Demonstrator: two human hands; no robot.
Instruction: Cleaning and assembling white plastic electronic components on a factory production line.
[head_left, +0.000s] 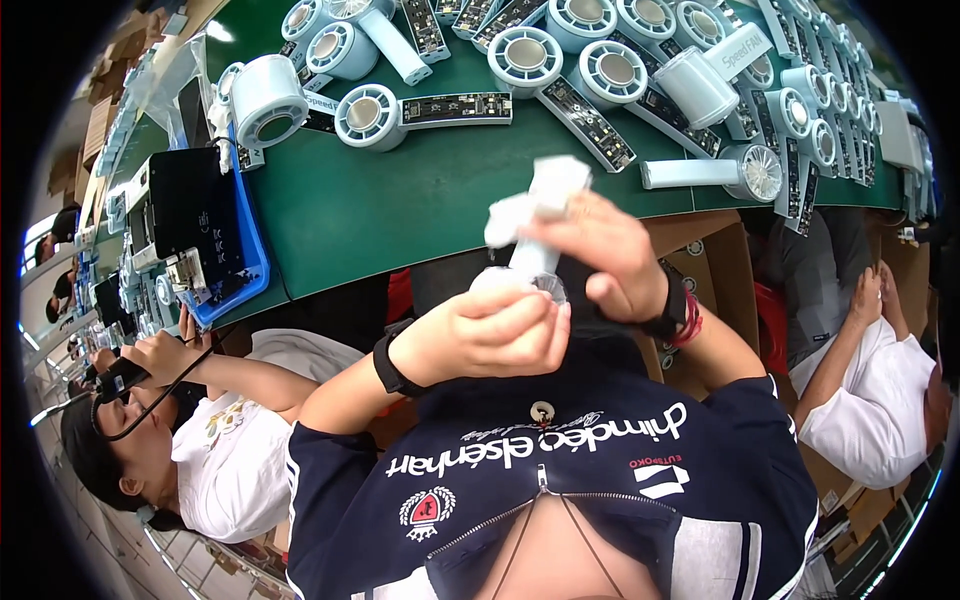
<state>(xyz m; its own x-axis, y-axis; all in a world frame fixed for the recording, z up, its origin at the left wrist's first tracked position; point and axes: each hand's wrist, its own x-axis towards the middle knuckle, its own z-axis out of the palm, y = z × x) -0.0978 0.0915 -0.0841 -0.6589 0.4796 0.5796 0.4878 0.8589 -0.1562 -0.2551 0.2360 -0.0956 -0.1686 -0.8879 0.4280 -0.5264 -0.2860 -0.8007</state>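
Observation:
In front of my chest my left hand is closed round the head of a small light-blue handheld fan, whose handle points up and away toward the table. My right hand grips a crumpled white cloth against that handle, covering part of it. Beyond my hands, on the green table, lie several light-blue fans with bare circuit boards in their handles, such as one fan at the left. A fan with a clear ribbed front rests near the table's right front edge.
A blue tray holding a black panel stands at the table's left end. More fans crowd the far right. An open cardboard box sits below the table edge. One person works at my left; another sits at my right.

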